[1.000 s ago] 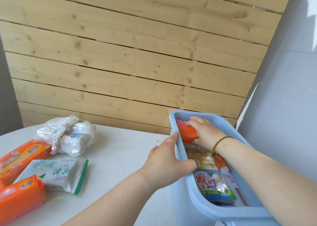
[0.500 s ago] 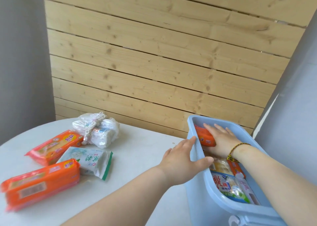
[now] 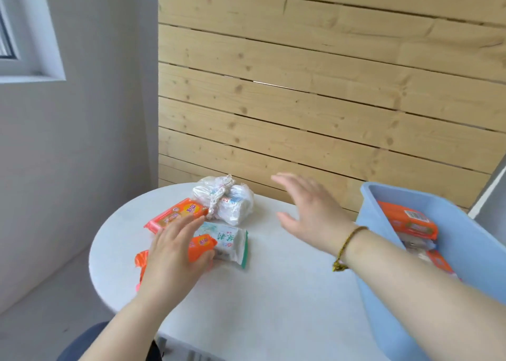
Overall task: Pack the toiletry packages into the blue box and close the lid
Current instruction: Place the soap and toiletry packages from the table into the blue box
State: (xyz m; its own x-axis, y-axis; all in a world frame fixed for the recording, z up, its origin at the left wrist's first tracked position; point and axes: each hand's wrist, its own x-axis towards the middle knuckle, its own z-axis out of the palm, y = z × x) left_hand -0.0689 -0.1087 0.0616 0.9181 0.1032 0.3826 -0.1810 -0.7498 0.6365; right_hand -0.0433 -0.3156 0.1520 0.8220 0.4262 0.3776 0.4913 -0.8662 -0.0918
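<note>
Your left hand [image 3: 175, 253] lies flat on the near orange package [image 3: 201, 247], probably closing to lift it. Right hand [image 3: 309, 210] hovers spread, empty. Blue box [image 3: 383, 223] sits right, lidless, partly filled.

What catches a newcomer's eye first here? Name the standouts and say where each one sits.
The bright orange packages stand out first: one under the left hand near the round white table's left edge, another just beyond it beside a knotted white plastic bag. Next comes the open blue box at the right, already holding orange packs. The right hand hovers spread and empty over the table's middle.
</note>
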